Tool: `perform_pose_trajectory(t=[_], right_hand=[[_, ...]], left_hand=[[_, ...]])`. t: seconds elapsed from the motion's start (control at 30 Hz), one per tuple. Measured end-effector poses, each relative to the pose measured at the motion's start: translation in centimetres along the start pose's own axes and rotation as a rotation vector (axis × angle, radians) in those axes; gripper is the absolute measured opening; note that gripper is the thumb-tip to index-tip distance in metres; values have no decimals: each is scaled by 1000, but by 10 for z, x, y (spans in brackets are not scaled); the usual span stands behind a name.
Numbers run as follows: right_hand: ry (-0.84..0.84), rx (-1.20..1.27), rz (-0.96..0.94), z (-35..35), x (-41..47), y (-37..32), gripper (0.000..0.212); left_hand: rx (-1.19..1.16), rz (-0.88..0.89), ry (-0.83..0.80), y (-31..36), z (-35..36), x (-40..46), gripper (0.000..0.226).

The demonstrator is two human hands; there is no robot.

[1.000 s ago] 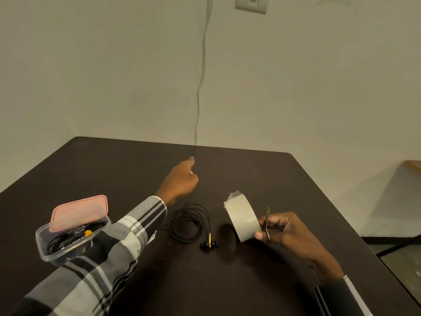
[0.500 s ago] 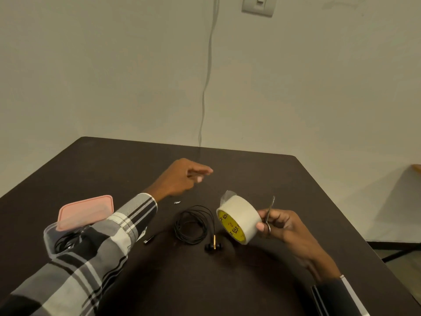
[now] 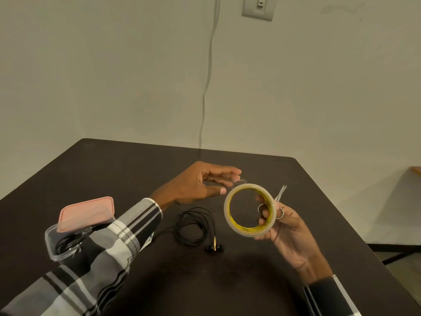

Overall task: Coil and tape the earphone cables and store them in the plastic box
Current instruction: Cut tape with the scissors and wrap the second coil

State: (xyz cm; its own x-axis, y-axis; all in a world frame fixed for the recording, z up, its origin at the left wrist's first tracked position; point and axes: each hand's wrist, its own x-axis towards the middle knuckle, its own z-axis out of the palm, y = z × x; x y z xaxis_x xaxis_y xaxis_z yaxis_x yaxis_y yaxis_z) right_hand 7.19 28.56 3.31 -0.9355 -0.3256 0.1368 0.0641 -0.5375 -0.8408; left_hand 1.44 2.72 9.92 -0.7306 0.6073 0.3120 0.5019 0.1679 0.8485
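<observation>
A coiled black earphone cable (image 3: 193,228) lies on the dark table (image 3: 227,281), its earbuds (image 3: 214,247) towards me. My right hand (image 3: 288,233) holds a tape roll (image 3: 250,209) upright, with small scissors (image 3: 279,199) in the same hand. Just left of the roll, my left hand (image 3: 200,185) hovers with fingers extended towards the loose tape end (image 3: 242,181). At the left stands a clear plastic box (image 3: 53,244) holding dark cables, its pink lid (image 3: 87,212) lying askew on top. My left sleeve hides part of the box.
A thin cable (image 3: 208,71) hangs down the wall to the table's far edge. A wall switch (image 3: 258,8) is mounted above. The table's right edge (image 3: 346,220) drops to the floor.
My left hand has moved right from the table's middle towards the tape roll. The right hand has lifted and turned the roll so that its opening faces me.
</observation>
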Motion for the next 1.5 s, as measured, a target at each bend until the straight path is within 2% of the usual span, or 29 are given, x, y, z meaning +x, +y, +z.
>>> perform_pose_trajectory(t=[0.23,0.37,0.47,0.7,0.77,0.83,0.97,1.07,1.1,1.13,1.23,1.27,1.4,1.5], right_hand=[[-200,180,34,-10,3,6,42],[-275,257,66,-12,4,9,41],[-312,317,81,-12,6,10,42],[-304,370,102,-14,5,11,42],[-332,374,96,-11,6,10,43],[-332,367,98,-9,7,11,44],[-179,390,177,2,4,7,53],[61,506,213,2,5,10,83],[133,451,234,2,6,12,86],[188,385,259,2,5,12,81],[337,263,298,5,5,13,40],[381,166,291,7,5,13,35],[538,-269,135,17,5,13,41],[620,-457,-1,25,2,15,40]], left_hand=[[-13,15,61,2,-1,-1,35],[-3,25,132,3,-1,0,17],[-17,7,127,3,0,-1,18],[-66,-37,-7,3,-4,-4,27],[-47,-15,20,4,-2,-3,25],[-4,6,114,5,3,0,21],[48,30,298,7,12,5,23],[44,50,339,7,18,6,22],[51,55,342,7,19,7,21],[61,59,346,8,20,7,21],[133,62,366,10,21,10,20],[175,62,358,11,21,11,18],[424,52,270,11,22,14,18],[587,60,193,10,22,17,23]])
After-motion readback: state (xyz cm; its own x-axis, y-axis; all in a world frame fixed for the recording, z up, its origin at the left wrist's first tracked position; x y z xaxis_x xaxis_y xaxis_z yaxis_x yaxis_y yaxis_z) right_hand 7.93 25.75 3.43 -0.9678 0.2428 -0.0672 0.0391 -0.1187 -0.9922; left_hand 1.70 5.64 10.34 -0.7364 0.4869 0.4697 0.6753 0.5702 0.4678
